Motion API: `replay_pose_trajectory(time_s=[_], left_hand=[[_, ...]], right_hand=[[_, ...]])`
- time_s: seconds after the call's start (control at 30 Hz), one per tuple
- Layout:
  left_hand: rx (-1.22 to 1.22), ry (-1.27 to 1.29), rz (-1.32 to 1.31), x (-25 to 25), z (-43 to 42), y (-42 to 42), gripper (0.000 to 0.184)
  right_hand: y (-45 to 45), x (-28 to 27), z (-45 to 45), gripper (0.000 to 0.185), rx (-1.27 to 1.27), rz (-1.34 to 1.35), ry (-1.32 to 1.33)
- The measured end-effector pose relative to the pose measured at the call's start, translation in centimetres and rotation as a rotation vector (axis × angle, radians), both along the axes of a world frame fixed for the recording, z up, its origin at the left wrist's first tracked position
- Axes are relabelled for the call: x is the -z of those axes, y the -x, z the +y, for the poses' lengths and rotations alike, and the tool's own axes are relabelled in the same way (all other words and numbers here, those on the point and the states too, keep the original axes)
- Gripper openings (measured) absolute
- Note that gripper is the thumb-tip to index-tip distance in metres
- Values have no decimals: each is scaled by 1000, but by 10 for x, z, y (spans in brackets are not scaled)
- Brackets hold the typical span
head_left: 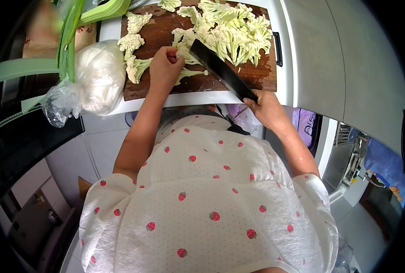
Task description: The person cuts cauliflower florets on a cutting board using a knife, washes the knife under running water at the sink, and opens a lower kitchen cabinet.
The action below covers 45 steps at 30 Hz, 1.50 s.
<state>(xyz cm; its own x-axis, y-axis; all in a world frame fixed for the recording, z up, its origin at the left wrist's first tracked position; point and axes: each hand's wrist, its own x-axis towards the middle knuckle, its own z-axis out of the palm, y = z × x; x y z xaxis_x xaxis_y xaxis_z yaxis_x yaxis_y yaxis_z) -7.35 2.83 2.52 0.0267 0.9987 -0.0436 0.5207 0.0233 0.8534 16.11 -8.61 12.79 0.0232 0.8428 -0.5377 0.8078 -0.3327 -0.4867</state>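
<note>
My right hand [268, 108] is wrapped round the handle of a dark-bladed kitchen knife [220, 68], which slants up and to the left over the wooden cutting board [161, 88]. With curled fingers, my left hand [166, 68] pinches a cauliflower floret [187, 55] close to the blade's tip; the fingers partly hide their hold. Below that lies a thin cut piece of cauliflower [191, 73], touching the board. A large heap of cut cauliflower [232, 38] covers the board's upper right. More florets [132, 43] line its left edge.
A knotted plastic bag with something white inside [100, 75] sits against the board's left side. Long green leek-like stalks [66, 45] lie beyond it. The white counter edge [198, 98] runs between the board and my body. Grey cabinet panels [320, 54] stand at the right.
</note>
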Motion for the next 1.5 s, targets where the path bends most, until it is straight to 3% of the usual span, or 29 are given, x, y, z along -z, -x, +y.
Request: replay_pose_trajectory(time_s=[0.07, 0.43, 0.7, 0.8, 0.9, 1.07, 1.13, 1.3, 1.5], left_hand=[[16, -94, -17, 11, 2, 1, 25], [-29, -71, 31, 1, 6, -6, 17], [6, -168, 114, 9, 3, -2, 15], [16, -213, 150, 7, -3, -2, 15], [48, -112, 13, 6, -9, 2, 15], [219, -364, -6, 12, -5, 14, 27], [212, -309, 1, 10, -5, 14, 26], [296, -299, -15, 6, -4, 16, 24], [223, -369, 123, 6, -5, 16, 21]], right_hand=[[-3, 7, -1, 22, -20, -14, -35], [1, -5, 7, 20, -62, -62, -25], [12, 4, 23, 14, -200, -252, -37], [23, 27, 36, 15, -148, -206, -9], [15, 37, 38, 17, -81, -55, -66], [6, 27, 29, 19, -27, 52, -7], [5, 24, 20, 20, 5, 89, -52], [3, 6, 13, 21, 1, 32, -33], [0, -1, 9, 20, -85, -44, -23]])
